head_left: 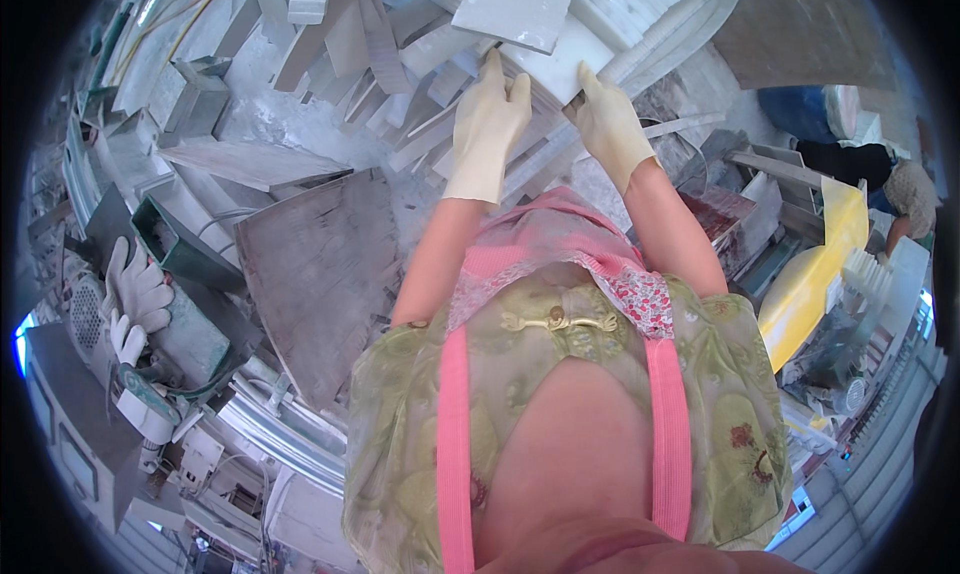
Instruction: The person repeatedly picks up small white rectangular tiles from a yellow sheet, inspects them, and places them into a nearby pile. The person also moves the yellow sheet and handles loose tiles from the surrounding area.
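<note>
Both of my hands wear cream rubber gloves and reach to the top middle of the view. A flat white stone-like slab (pixel 562 62) lies between them, its near corner toward me. My left hand (pixel 490 119) is closed at the slab's left edge, index finger stretched along it. On the right edge, my right hand (pixel 612 119) grips with the thumb on top and the other fingers hidden below. Just beyond, a light grey slab (pixel 515 9) overlaps the white one. Stacked slabs (pixel 535 139) show their edges under my hands.
Many loose grey strips (pixel 350 44) lie heaped at the upper left. A large dusty board (pixel 315 274) leans at my left, near a pair of white work gloves (pixel 135 294). At the right are a yellow panel (pixel 820 269) and another person (pixel 905 199) bending down.
</note>
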A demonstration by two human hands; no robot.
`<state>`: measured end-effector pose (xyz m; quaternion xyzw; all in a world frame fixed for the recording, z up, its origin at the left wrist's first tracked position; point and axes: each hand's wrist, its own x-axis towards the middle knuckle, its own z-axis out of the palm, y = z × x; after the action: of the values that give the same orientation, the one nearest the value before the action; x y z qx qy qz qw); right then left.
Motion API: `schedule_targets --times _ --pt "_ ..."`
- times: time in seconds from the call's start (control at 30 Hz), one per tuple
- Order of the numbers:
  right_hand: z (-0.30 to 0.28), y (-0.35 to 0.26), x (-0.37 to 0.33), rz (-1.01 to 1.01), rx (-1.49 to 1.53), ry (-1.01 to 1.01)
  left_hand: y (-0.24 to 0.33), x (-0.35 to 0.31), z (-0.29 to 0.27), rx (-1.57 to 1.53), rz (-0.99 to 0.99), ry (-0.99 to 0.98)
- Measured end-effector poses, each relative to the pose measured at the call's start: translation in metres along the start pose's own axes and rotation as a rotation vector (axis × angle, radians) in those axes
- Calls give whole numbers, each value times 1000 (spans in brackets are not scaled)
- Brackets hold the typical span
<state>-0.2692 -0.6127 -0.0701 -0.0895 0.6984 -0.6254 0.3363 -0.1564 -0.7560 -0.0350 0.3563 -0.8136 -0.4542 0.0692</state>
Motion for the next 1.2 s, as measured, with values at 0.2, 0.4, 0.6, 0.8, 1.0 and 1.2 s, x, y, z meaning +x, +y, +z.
schedule_targets --times 0.2,0.4,0.6,0.8,1.0,1.2 --pt "12 -6 -7 141 202 170 -9 -4 -6 -789 -172 -141" --pt "21 -55 -33 -166 -1011 55 -7 0 -3 -251 -28 -68" --pt "44 -80 -41 -10 -943 175 -1 7 0 174 132 24" --pt "18 -54 -42 143 -478 76 -18 -37 -9 -241 -74 74" --pt "14 -6 -34 70 182 -179 -26 -13 -2 -699 -286 -194" --pt "4 11 -4 210 -363 -46 -30 28 15 -422 -232 -230"
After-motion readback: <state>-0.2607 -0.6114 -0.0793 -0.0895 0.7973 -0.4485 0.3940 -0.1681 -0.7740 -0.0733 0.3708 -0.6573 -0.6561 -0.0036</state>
